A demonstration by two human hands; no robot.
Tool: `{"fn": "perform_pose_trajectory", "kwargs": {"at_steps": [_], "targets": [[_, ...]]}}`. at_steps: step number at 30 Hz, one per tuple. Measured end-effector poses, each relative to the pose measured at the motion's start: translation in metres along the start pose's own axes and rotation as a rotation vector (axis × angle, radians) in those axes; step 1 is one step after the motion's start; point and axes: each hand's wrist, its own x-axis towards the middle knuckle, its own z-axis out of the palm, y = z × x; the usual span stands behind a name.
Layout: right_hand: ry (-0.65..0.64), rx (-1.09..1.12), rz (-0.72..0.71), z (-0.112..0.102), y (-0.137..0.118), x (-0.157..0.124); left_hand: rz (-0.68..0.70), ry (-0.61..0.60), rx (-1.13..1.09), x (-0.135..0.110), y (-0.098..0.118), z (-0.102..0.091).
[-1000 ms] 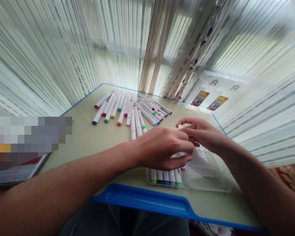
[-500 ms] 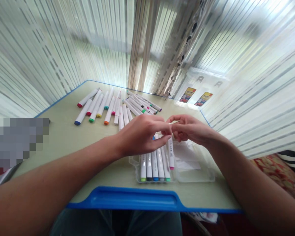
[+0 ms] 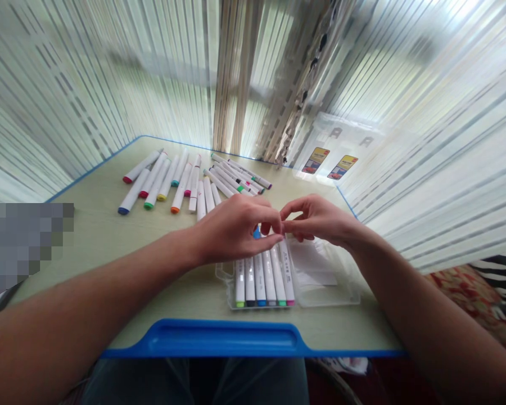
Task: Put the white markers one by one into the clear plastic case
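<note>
A clear plastic case (image 3: 341, 292) lies open on the pale green table (image 3: 109, 242) in front of me. Several white markers (image 3: 259, 278) with coloured caps lie side by side in its left half. The rightmost one is a pink-capped marker (image 3: 288, 270). My left hand (image 3: 231, 230) is curled over the markers' upper ends, with thumb and fingers pinched. My right hand (image 3: 320, 220) meets it from the right, its thumb and forefinger pinched at the top of the pink-capped marker. A white paper sheet (image 3: 314, 267) lies in the case's right half.
Several loose markers (image 3: 168, 183) lie in a row at the back left, with another bunch (image 3: 236, 177) angled beside them. A blue moulded rim (image 3: 223, 339) runs along the near table edge. Striped curtains surround the table. Two yellow-labelled packs (image 3: 329, 163) stand behind the curtain, back right.
The pink-capped marker was held tilted above the case and now lies flat beside the others in it. Both hands have stayed together at its upper end. The view has shifted slightly.
</note>
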Motion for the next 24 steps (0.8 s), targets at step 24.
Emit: {"fn": "perform_pose_trajectory", "kwargs": {"at_steps": [24], "targets": [[-0.017,-0.35,-0.24,-0.01,0.007,0.005,0.149,-0.221,-0.051,-0.002,0.017,0.007]]}}
